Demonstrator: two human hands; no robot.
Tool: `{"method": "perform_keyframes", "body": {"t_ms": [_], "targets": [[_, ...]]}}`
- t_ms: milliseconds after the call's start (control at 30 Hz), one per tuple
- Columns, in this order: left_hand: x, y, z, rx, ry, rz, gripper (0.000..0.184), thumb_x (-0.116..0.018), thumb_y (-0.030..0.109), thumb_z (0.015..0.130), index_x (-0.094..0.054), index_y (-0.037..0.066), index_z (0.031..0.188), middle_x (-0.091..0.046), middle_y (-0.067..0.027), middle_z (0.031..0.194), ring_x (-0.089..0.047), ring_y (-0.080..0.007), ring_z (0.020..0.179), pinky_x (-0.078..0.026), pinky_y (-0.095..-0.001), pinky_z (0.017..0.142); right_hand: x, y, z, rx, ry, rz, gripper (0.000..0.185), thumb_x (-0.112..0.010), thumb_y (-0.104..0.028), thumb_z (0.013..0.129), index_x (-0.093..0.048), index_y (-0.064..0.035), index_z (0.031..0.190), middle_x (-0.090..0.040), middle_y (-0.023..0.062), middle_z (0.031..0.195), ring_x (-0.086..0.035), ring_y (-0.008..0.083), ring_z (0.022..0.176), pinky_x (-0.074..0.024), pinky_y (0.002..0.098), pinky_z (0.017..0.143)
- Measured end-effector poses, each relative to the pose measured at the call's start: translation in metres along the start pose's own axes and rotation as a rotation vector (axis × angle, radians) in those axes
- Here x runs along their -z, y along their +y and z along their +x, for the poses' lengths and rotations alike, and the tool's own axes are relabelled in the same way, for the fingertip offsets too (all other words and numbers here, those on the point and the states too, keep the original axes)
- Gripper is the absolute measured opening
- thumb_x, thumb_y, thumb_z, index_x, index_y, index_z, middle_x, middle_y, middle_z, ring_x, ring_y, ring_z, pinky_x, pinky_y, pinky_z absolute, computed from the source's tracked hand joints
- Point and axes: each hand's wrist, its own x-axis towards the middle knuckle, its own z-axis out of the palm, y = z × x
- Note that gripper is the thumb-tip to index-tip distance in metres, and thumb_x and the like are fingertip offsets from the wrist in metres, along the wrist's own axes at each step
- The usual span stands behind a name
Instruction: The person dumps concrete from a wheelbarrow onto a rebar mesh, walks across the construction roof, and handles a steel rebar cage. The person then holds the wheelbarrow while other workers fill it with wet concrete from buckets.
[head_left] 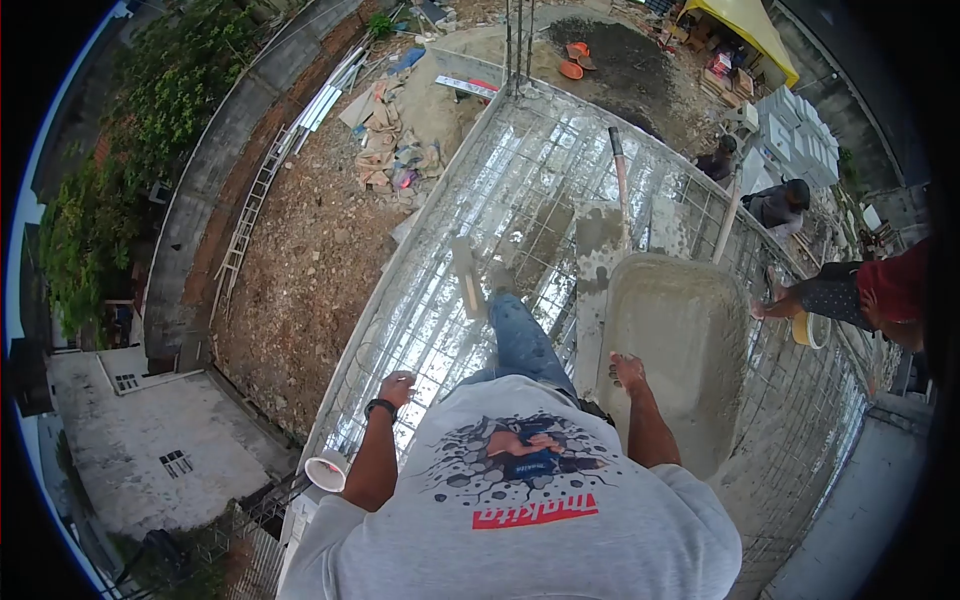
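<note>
My right hand (628,370) is closed at the near-left rim of a wheelbarrow (680,320), whose grey tray is coated with wet concrete. The wheelbarrow's two long handles point away from me. My left hand (398,387), with a dark band on the wrist, hangs over the steel mesh (540,170), fingers loosely bent and nothing visible in them. Near my forward foot lies a float-like wooden board (466,278). A concrete-smeared plank (592,290) runs along the wheelbarrow's left side.
A co-worker in red (895,290) reaches toward the wheelbarrow's right side, near a yellowish bucket (811,330). Two people (780,205) are beyond the slab edge. Upright rebar (518,45) stands at the far corner. A white bucket (326,470) is by the left edge, which drops to rubble ground (290,300).
</note>
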Motion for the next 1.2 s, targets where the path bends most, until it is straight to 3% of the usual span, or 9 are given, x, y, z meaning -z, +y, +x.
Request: {"method": "perform_keyframes", "body": {"t_ms": [133, 233, 367, 467, 633, 800, 1033, 1100, 1200], "targets": [[-0.022, 0.031, 0.009, -0.035, 0.124, -0.003, 0.019, -0.064, 0.014, 0.084, -0.062, 0.003, 0.100, -0.065, -0.0078, 0.086, -0.065, -0.0169, 0.067, -0.046, -0.0289, 0.045, 0.008, -0.032, 0.023, -0.101, -0.037, -0.068, 0.033, -0.065, -0.037, 0.086, -0.060, -0.0079, 0.101, -0.063, 0.0055, 0.081, -0.061, 0.0182, 0.068, -0.0477, 0.0361, 0.059], [-0.025, 0.034, 0.040, 0.074, 0.131, -0.196, 0.015, -0.063, 0.012, 0.085, -0.062, 0.005, 0.098, -0.065, -0.0070, 0.082, -0.063, -0.0156, 0.063, -0.045, -0.0283, 0.044, 0.020, -0.065, 0.044, -0.133, -0.038, -0.103, 0.033, -0.063, -0.037, 0.086, -0.060, -0.0081, 0.100, -0.061, 0.0042, 0.079, -0.060, 0.0168, 0.066, -0.0475, 0.0346, 0.058], [-0.038, 0.073, 0.065, 0.263, 0.104, -0.157, 0.016, -0.063, 0.011, 0.085, -0.062, 0.007, 0.099, -0.064, -0.0063, 0.081, -0.062, -0.0148, 0.063, -0.045, -0.0284, 0.045, 0.052, -0.142, 0.090, -0.109, -0.057, -0.083, 0.033, -0.061, -0.039, 0.087, -0.060, -0.0082, 0.099, -0.062, 0.0036, 0.079, -0.060, 0.0160, 0.065, -0.0476, 0.0333, 0.058], [-0.064, 0.147, 0.086, 0.175, 0.111, -0.008, 0.024, -0.064, 0.018, 0.087, -0.056, 0.009, 0.108, -0.064, -0.0052, 0.090, -0.060, -0.0155, 0.068, -0.047, -0.0343, 0.053, 0.081, -0.193, 0.122, -0.072, -0.041, -0.108, 0.034, -0.060, -0.040, 0.088, -0.061, -0.0070, 0.096, -0.062, 0.0038, 0.079, -0.061, 0.0148, 0.065, -0.0472, 0.0321, 0.056], [-0.110, 0.272, 0.109, -0.163, 0.106, 0.045, 0.034, -0.063, 0.019, 0.087, -0.057, 0.003, 0.117, -0.066, -0.0092, 0.094, -0.065, -0.0155, 0.079, -0.050, -0.0285, 0.059, 0.118, -0.281, 0.185, 0.022, 0.038, 0.045, 0.035, -0.060, -0.042, 0.088, -0.061, -0.0075, 0.096, -0.062, 0.0025, 0.078, -0.060, 0.0134, 0.065, -0.0465, 0.0308, 0.056], [-0.114, 0.350, 0.119, -0.236, 0.069, 0.195, 0.036, -0.062, 0.019, 0.089, -0.053, 0.004, 0.120, -0.065, -0.0072, 0.104, -0.063, -0.0149, 0.084, -0.050, -0.0296, 0.068, 0.113, -0.331, 0.225, 0.151, 0.024, 0.008, 0.034, -0.061, -0.042, 0.088, -0.062, -0.0080, 0.094, -0.063, 0.0016, 0.079, -0.059, 0.0126, 0.064, -0.0464, 0.0293, 0.057], [-0.085, 0.325, 0.171, 0.161, 0.109, 0.075, 0.030, -0.064, 0.017, 0.085, -0.058, 0.008, 0.113, -0.066, -0.0068, 0.093, -0.065, -0.0188, 0.076, -0.051, -0.0338, 0.060, 0.064, -0.298, 0.271, 0.131, 0.056, -0.349, 0.038, -0.067, -0.039, 0.082, -0.067, -0.0027, 0.092, -0.064, 0.0046, 0.077, -0.060, 0.0163, 0.067, -0.0489, 0.0332, 0.055], [-0.083, 0.321, 0.185, 0.297, 0.080, 0.082, 0.027, -0.065, 0.016, 0.084, -0.058, 0.009, 0.110, -0.066, -0.0060, 0.093, -0.065, -0.0210, 0.076, -0.051, -0.0393, 0.062, 0.059, -0.326, 0.249, -0.069, -0.006, -0.251, 0.041, -0.069, -0.039, 0.080, -0.067, 0.0002, 0.090, -0.064, 0.0066, 0.077, -0.061, 0.0187, 0.068, -0.0508, 0.0353, 0.056], [-0.090, 0.361, 0.206, 0.423, 0.020, 0.180, 0.025, -0.066, 0.016, 0.084, -0.058, 0.009, 0.107, -0.065, -0.0057, 0.093, -0.065, -0.0220, 0.076, -0.051, -0.0442, 0.064, 0.059, -0.364, 0.244, -0.157, -0.023, -0.270, 0.041, -0.068, -0.036, 0.080, -0.066, 0.0027, 0.094, -0.065, 0.0083, 0.079, -0.063, 0.0201, 0.070, -0.0520, 0.0379, 0.059]]}}
